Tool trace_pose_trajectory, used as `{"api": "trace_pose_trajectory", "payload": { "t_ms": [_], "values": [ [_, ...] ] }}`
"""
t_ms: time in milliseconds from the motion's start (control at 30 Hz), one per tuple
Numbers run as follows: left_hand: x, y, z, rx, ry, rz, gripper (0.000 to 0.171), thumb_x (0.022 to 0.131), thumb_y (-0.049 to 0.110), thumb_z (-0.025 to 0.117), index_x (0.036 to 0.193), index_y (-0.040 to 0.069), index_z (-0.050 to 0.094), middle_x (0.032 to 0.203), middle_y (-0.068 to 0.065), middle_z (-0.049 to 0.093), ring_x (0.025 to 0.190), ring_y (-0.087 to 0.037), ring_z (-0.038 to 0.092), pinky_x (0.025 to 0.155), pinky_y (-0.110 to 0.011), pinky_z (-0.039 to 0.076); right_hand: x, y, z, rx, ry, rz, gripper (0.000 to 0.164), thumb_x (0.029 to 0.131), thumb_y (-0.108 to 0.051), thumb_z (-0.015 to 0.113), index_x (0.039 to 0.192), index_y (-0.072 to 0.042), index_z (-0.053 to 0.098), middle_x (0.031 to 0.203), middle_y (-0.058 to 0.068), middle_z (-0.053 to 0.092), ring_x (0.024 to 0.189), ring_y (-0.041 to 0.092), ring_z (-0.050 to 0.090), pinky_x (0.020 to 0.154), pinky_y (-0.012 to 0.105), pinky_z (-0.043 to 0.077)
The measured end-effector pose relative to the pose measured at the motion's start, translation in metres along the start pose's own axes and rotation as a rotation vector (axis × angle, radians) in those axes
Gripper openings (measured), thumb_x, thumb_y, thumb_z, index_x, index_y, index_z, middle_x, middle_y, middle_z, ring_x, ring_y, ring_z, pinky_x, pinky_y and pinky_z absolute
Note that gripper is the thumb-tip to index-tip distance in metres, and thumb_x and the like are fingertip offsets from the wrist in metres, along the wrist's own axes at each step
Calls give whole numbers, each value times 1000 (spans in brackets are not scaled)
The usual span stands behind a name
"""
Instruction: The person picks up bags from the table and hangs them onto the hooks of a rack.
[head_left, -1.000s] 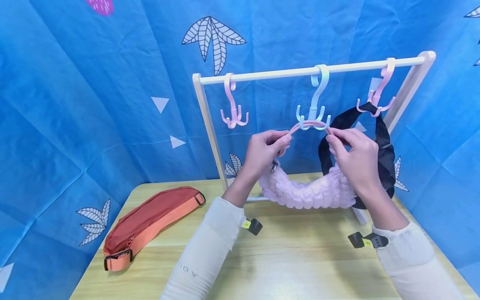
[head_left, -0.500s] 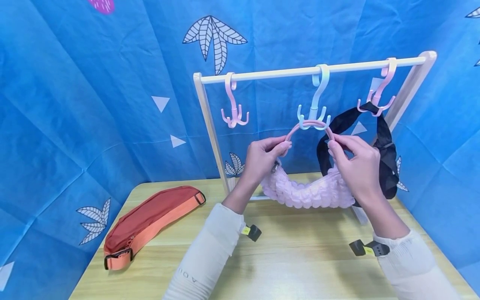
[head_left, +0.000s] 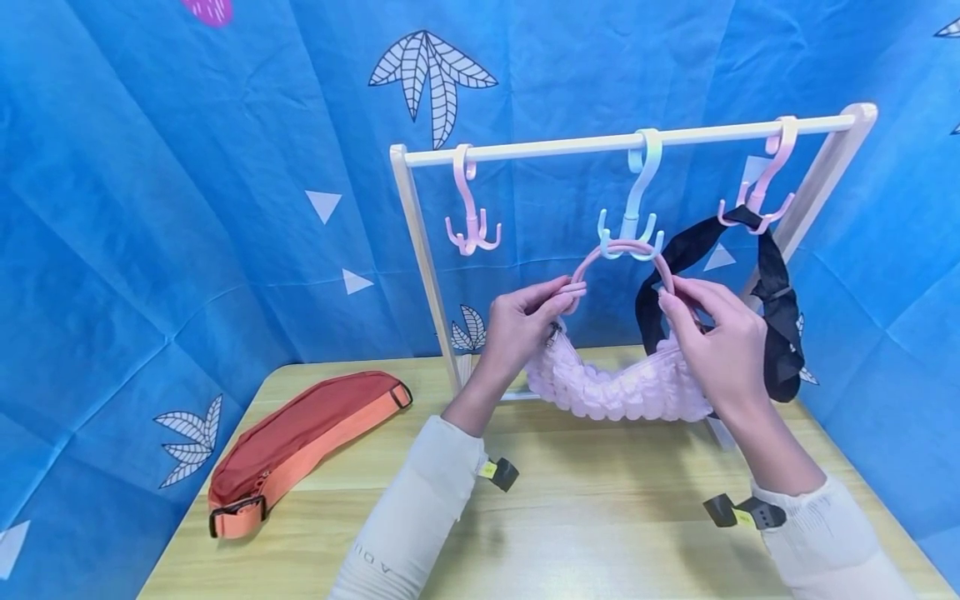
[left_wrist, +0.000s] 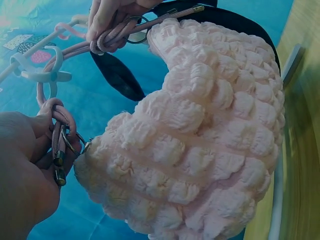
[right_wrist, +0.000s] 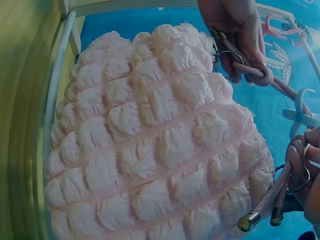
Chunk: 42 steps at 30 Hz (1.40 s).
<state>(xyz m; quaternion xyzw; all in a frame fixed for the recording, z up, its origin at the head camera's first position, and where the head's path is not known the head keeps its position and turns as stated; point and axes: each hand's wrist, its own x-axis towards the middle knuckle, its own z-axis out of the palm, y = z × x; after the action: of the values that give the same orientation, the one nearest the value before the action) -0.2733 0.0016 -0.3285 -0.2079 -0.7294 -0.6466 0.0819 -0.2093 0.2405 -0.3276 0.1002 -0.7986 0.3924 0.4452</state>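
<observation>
A pale pink puffy handbag (head_left: pixel 618 392) hangs below a light blue hook (head_left: pixel 633 200) on the rack. The top of its pink cord handle (head_left: pixel 626 245) arches in among the hook's prongs, with front prongs showing before the cord. My left hand (head_left: pixel 521 329) pinches the handle's left side near its knot; my right hand (head_left: pixel 720 346) pinches the right side. In the left wrist view, knots, metal rings and capped cord ends (left_wrist: pixel 60 175) show beside the fingers. The right wrist view shows the bag's quilted bubbly face (right_wrist: pixel 150 145) close up.
A white rack bar (head_left: pixel 540 150) carries a pink hook (head_left: pixel 471 208) at left and another pink hook (head_left: pixel 768 183) at right. A black bag (head_left: pixel 780 333) hangs from the right one, partly behind my right hand. A rust-red waist bag (head_left: pixel 300 450) lies on the wooden table (head_left: pixel 570 533).
Both hands have slid down and apart along the handle, so more of its arch shows at the blue hook. The black bag has swung slightly to the right.
</observation>
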Motion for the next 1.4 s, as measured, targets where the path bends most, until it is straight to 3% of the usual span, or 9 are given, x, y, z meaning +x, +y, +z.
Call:
{"api": "trace_pose_trajectory", "payload": {
  "t_ms": [133, 300, 700, 1100, 1400],
  "values": [
    [-2, -3, -3, 20, 18, 31, 35, 94, 29, 76, 128, 21, 75, 121, -3, 79, 110, -15, 76, 94, -28, 61, -1, -1, 0, 7, 13, -14, 30, 94, -11, 77, 123, -5, 76, 117, 18, 76, 100, -19, 59, 80, -3, 45],
    [-4, -6, -6, 54, 28, 36, 35, 95, 29, 75, 129, 20, 74, 126, -1, 77, 117, -15, 73, 98, -28, 59, -3, -1, 0, 10, 24, -24, 29, 93, -10, 77, 122, -5, 77, 116, 18, 76, 100, -17, 59, 81, -2, 45],
    [-8, -14, -11, 40, 21, 1, 35, 96, 29, 75, 129, 19, 74, 127, -1, 76, 117, -14, 73, 94, -27, 60, -8, -1, -1, 0, 21, -28, 31, 92, -9, 78, 122, -6, 77, 120, 16, 75, 105, -18, 58, 83, -2, 45],
    [-16, -18, -15, 92, 46, 84, 29, 100, 20, 70, 128, 11, 74, 126, -10, 76, 113, -18, 75, 91, -24, 61, -12, 2, -6, -41, -15, -3, 30, 93, -10, 77, 122, -1, 75, 125, 18, 73, 115, -24, 51, 97, -2, 40],
    [-22, -24, -20, 103, 69, 61, 31, 101, 18, 69, 131, 10, 72, 129, -10, 74, 116, -19, 73, 94, -22, 59, -14, 3, -8, -54, -22, -12, 29, 93, -8, 77, 121, -1, 75, 125, 17, 73, 115, -22, 50, 98, -2, 39]
  ]
}}
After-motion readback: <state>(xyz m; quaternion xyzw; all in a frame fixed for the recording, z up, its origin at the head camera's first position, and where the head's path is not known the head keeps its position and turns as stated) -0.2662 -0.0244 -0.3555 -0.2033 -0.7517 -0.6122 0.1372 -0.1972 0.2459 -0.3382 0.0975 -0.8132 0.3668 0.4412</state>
